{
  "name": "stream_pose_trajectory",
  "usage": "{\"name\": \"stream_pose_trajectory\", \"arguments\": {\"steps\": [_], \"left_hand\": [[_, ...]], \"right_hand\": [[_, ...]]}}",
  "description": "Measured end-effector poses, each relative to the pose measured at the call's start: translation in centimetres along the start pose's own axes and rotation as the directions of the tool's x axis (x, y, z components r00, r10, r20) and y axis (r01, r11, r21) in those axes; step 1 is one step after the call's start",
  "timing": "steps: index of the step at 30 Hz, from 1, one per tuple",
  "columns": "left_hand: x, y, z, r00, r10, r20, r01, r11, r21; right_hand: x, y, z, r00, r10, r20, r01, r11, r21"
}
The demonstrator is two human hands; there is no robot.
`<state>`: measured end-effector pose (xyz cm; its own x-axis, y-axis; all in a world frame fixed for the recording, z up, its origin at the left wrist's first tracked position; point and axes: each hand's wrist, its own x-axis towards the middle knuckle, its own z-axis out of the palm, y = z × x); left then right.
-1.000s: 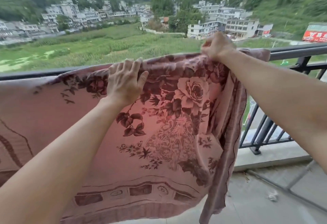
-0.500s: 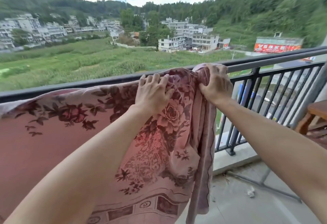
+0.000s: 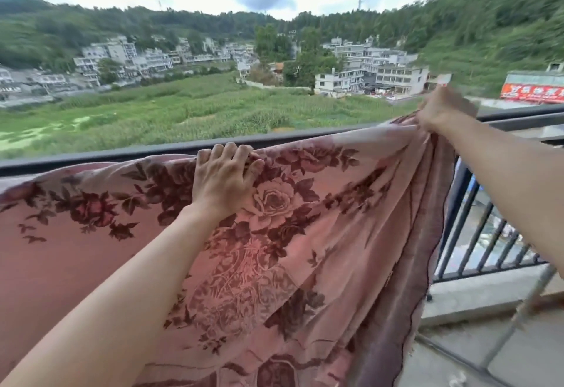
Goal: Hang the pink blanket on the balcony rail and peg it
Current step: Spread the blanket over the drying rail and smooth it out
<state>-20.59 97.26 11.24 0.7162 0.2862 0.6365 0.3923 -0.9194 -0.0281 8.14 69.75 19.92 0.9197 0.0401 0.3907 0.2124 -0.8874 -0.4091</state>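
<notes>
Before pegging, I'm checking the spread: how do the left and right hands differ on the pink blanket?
The left hand lies flat on the pink blanket, fingers hooked over the balcony rail; the right hand grips its bunched end. The left hand is mid-blanket and sharp; the right hand is far right and blurred. Both hold the top edge.

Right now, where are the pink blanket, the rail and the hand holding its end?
pink blanket (image 3: pixel 91 264), head view, plain pink stretch at left.
balcony rail (image 3: pixel 91 161), head view, bare top bar.
right hand (image 3: pixel 442 110), head view, back of the hand.
</notes>
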Motion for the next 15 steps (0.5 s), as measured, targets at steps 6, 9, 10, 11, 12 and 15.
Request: {"name": "stream_pose_trajectory", "arguments": {"steps": [6,9,10,11,12,15], "left_hand": [[0.1,0.9,0.2,0.995,-0.095,-0.038,0.096,0.995,0.035],[0.2,1.3,0.0,0.990,-0.141,-0.018,0.142,0.989,0.045],[0.2,1.4,-0.1,0.988,-0.151,-0.013,0.151,0.987,0.048],[0.1,1.4,-0.2,0.988,-0.157,-0.009,0.158,0.986,0.050],[0.1,1.4,-0.2,0.987,-0.160,0.000,0.159,0.986,0.049],[0.1,1.4,-0.7,0.987,-0.160,0.022,0.159,0.987,0.038]], "right_hand": [[-0.7,-1.0,-0.3,0.926,-0.330,0.184,0.350,0.933,-0.089],[-4.7,-3.1,-0.7,0.702,-0.663,0.260,0.567,0.741,0.361],[-6.1,-3.5,-0.5,0.627,-0.727,0.278,0.592,0.677,0.437],[-6.8,-3.5,0.1,0.587,-0.765,0.266,0.618,0.635,0.463],[-7.0,-3.5,0.7,0.593,-0.773,0.227,0.628,0.620,0.470],[-5.3,-3.4,1.8,0.676,-0.729,0.103,0.605,0.630,0.487]]}}
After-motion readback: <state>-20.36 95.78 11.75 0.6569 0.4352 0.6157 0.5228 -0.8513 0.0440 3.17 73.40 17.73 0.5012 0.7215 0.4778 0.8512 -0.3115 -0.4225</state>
